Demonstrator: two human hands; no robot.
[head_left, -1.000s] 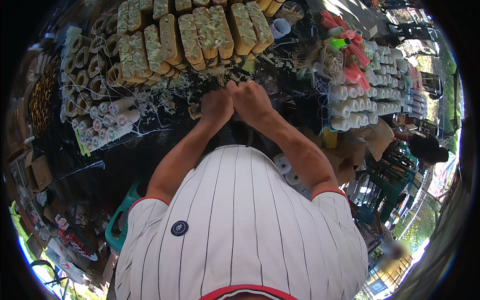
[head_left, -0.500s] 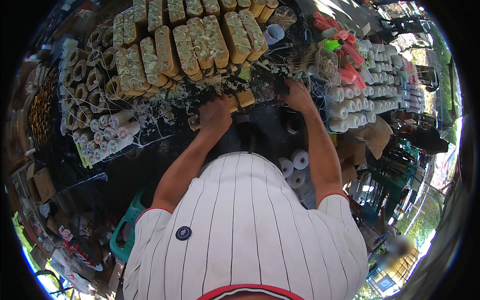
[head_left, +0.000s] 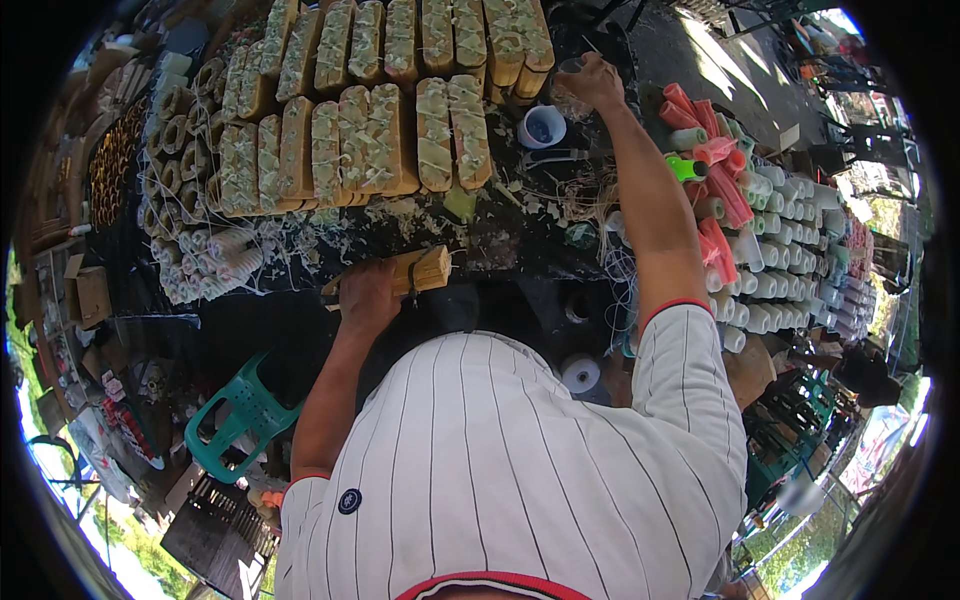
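Note:
My left hand [head_left: 368,296] is closed around a tan, wood-coloured bundle [head_left: 428,270] with a dark band across it, at the table's near edge. My right hand [head_left: 597,84] reaches to the far side, its fingers bent down into a tangle of thin pale strands [head_left: 572,101]; what the fingertips pinch is too small to make out. Just left of and nearer than that hand stands a white cup [head_left: 541,127] with a bluish inside. Rows of tan block-like bundles [head_left: 405,150], topped with pale green flakes, fill the table's far left.
Pink-red tubes [head_left: 730,195] and a bright green bottle [head_left: 685,168] lie on rows of white rolls [head_left: 775,255] to the right. Hollow tan tubes [head_left: 180,150] are stacked at left. A green plastic stool [head_left: 240,420] stands behind on the left; a white spool [head_left: 580,375] is below the table edge.
My right hand has moved from the table's near edge out to the far right, into the strands. My left hand has shifted left, with the tan bundle raised at an angle in it.

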